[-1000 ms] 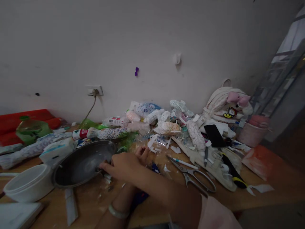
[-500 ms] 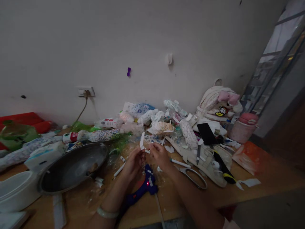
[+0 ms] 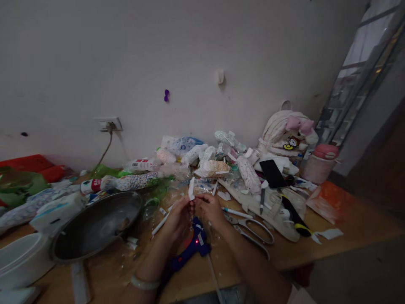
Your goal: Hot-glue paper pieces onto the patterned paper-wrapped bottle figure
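Note:
Between my two hands, above the middle of the table, a small white strip (image 3: 191, 188) stands upright; whether it is paper or plastic I cannot make out. My left hand (image 3: 179, 213) pinches its lower end. My right hand (image 3: 210, 208) meets it from the right, thumb and fingertips pressed together at the strip's base; what lies between them is hidden. Just below both hands lies a blue glue gun (image 3: 196, 241) with a red light on and a glue stick (image 3: 215, 276) out of its back. Silver scissors (image 3: 257, 232) rest beside my right forearm.
A dark pan (image 3: 98, 223) and a white tub (image 3: 23, 257) stand at left. Stuffed plastic bags and bottles (image 3: 211, 168) pile up against the wall. At right are a phone (image 3: 272, 173), a black-and-yellow tool (image 3: 295, 216), a backpack (image 3: 286, 131) and a pink bottle (image 3: 320, 164).
My right hand has drawn closer to my left, and the white piece between its fingers no longer shows. The upright strip has turned slightly. The view has shifted a little.

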The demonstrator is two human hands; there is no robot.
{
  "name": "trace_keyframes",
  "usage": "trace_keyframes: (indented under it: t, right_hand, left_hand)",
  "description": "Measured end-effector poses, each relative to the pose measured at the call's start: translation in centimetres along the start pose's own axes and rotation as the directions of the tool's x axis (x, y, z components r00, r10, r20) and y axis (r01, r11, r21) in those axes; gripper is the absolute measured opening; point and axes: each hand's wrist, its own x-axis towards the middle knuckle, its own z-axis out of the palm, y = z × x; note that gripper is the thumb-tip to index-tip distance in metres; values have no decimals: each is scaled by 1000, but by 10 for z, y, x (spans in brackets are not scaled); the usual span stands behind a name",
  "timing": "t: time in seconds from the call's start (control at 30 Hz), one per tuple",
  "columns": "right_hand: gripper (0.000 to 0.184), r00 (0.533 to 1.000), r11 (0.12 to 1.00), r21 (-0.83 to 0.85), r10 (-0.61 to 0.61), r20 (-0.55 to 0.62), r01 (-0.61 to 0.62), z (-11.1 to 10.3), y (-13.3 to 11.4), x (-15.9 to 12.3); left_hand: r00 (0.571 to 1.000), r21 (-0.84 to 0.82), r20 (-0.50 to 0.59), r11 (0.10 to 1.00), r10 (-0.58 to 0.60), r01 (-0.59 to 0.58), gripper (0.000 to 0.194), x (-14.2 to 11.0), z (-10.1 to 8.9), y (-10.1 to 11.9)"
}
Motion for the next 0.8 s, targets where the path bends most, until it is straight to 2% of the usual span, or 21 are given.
trace_keyframes:
  t: [0.17, 0.3, 0.43, 0.57, 0.8]
  right_hand:
    - [24, 998, 999, 29, -35, -53, 37, -3, 5, 1]
    - [23, 998, 999, 35, -36, -43, 37, -5, 5, 0]
    - [23, 999, 999, 27, -27, -45, 28, -7, 5, -1]
    - [22, 995, 998, -25, -65, -78, 63, -9, 10, 0]
    - [24, 991, 993, -86, -93, -91, 85, -9, 14, 1]
  left_hand:
    - [999, 38, 43, 999, 16, -18, 25, -2, 1, -4]
    - [998, 105, 58, 994, 31, -37, 29, -3, 2, -6]
    - [993, 215, 70, 971, 95, -108, 27, -3, 3, -6]
    - [975, 362, 58, 905, 216, -222, 24, -3, 5, -2]
    - [912, 585, 59, 726, 406, -361, 21, -4, 4, 0]
